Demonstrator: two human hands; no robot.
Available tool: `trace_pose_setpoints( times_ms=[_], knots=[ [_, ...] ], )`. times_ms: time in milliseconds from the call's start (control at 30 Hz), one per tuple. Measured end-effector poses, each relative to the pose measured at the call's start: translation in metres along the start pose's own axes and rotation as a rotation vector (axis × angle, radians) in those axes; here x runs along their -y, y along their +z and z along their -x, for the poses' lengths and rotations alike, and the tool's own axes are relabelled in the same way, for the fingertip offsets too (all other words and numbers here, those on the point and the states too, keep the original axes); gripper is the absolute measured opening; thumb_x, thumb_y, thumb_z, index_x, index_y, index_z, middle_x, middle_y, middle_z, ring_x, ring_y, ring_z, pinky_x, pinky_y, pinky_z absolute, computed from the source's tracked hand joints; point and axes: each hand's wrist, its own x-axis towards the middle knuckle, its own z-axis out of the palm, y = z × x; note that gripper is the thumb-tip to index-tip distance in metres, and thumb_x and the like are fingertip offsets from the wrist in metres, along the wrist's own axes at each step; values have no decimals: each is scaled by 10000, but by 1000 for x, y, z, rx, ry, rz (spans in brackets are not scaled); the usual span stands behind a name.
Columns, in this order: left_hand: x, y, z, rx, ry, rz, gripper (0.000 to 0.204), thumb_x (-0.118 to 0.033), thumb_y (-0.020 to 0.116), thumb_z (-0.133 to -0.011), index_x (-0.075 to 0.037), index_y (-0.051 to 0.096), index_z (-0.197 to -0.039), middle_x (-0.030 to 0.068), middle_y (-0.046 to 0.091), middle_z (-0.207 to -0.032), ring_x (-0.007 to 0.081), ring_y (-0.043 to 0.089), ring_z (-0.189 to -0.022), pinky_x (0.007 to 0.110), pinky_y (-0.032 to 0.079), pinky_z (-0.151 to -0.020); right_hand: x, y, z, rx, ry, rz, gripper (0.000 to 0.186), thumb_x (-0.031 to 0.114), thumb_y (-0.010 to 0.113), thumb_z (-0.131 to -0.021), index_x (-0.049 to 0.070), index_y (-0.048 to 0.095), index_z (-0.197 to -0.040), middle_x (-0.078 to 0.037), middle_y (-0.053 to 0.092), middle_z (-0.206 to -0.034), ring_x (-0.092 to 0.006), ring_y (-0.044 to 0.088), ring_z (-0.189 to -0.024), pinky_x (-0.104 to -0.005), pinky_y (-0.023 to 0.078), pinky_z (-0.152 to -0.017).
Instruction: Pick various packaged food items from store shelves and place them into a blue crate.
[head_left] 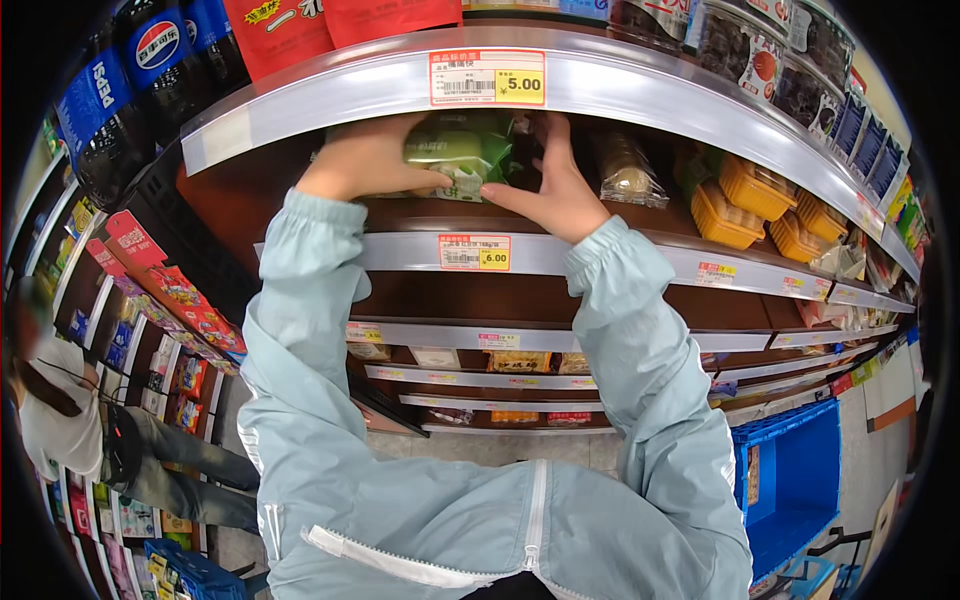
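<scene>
A green plastic-wrapped food package (462, 160) lies on the shelf just below the top ledge. My left hand (365, 160) holds its left side, thumb across the front; its other fingers are partly hidden under the ledge and behind the package. At the right side is my right hand (555, 185), with its thumb tip against the wrapper's lower right corner. Its fingers are spread and point up toward the ledge. To the right of that hand lies a clear bag with a pale round food (627, 172).
The ledge (330, 80) overhangs both hands, with red bags (390, 15) and dark cola bottles (165, 60) above. Orange trays of food (755, 190) stand farther right. Lower shelves hold packages. A blue crate (790, 480) is at lower right; another person (70, 410) stands at left.
</scene>
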Motion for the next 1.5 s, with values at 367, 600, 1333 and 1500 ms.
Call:
trace_pose_setpoints(
  times_ms=[367,600,1333,1500],
  knots=[
    [83,36,39,-584,-428,851,683,-316,648,-659,47,338,-1148,171,409,-1133,221,379,-1064,306,310,-877,-10,8,-41,268,176,6,934,375,655,-633,-59,74,-1222,-241,254,-1209,-289,319,-1096,-287,263,-924],
    [78,41,18,54,-292,839,766,-253,610,-709,45,145,-1240,156,320,-1212,199,285,-1131,270,221,-938,-30,15,-42,278,245,62,874,412,661,-595,-90,253,-1182,-232,363,-1167,-291,354,-1096,-302,277,-917],
    [47,34,11,19,-357,675,796,-408,611,-663,52,266,-1214,202,332,-1216,239,311,-1137,265,225,-935,-93,-15,-96,-58,269,-52,550,386,540,-731,86,366,-1158,-93,431,-1126,-203,484,-931,-346,486,-640],
    [63,43,12,-172,-463,795,749,-369,571,-712,45,225,-1232,192,325,-1226,240,319,-1132,291,237,-931,-107,6,-107,-64,34,65,509,318,548,-743,75,366,-1151,-82,432,-1129,-198,477,-956,-369,458,-717]
  ],
)
